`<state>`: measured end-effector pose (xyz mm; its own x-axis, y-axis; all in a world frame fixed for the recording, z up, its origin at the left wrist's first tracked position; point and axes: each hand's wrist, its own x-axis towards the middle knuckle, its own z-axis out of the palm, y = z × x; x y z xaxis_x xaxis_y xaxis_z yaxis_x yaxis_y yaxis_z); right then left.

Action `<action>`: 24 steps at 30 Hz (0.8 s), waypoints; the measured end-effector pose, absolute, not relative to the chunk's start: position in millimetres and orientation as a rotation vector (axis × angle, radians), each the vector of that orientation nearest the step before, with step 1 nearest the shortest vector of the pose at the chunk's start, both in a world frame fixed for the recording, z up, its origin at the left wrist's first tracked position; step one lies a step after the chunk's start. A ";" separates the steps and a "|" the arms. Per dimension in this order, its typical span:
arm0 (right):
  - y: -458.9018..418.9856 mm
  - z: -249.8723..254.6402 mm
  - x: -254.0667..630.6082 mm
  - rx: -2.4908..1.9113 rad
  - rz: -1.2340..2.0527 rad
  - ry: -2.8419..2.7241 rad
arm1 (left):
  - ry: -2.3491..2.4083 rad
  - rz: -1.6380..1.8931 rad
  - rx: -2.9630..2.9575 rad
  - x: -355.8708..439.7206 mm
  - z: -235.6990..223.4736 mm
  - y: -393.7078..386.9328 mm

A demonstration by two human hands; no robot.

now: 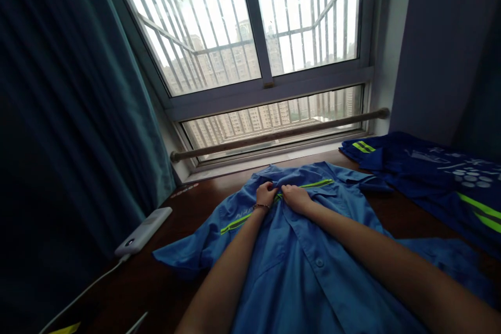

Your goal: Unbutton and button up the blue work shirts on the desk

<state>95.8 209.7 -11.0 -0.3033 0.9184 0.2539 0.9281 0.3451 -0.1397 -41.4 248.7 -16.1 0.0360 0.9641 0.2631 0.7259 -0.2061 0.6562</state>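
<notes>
A light blue short-sleeved work shirt (270, 255) with yellow-green reflective strips lies spread on the dark wooden surface (183, 245), its collar end toward the window. My left hand (265, 194), a bracelet at its wrist, grips the shirt's front at chest height, beside the reflective strip. Close to its right, my right hand (294, 198) has its fingers curled on the other front edge. Both hands pinch the cloth near the middle opening; whether a button sits between the fingers is hidden. Lower on the front, one button (319, 261) shows.
A darker blue garment (422, 167) with white print and reflective strips lies at the right. At the left is a white power bank (144, 230) with a cable plugged in, near a blue curtain (129, 130). A barred window (266, 88) and a rail (282, 136) stand behind.
</notes>
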 end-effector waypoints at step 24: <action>198.6 -5.6 98.8 -1.228 -0.325 -2.230 | 1.063 1.015 1.223 -55.7 -14.8 253.5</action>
<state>98.8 198.6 -5.6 -0.4177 0.6958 0.5842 0.8336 0.5493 -0.0582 -55.7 253.5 -14.8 0.2113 0.9748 -0.0713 -0.0254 0.0784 0.9966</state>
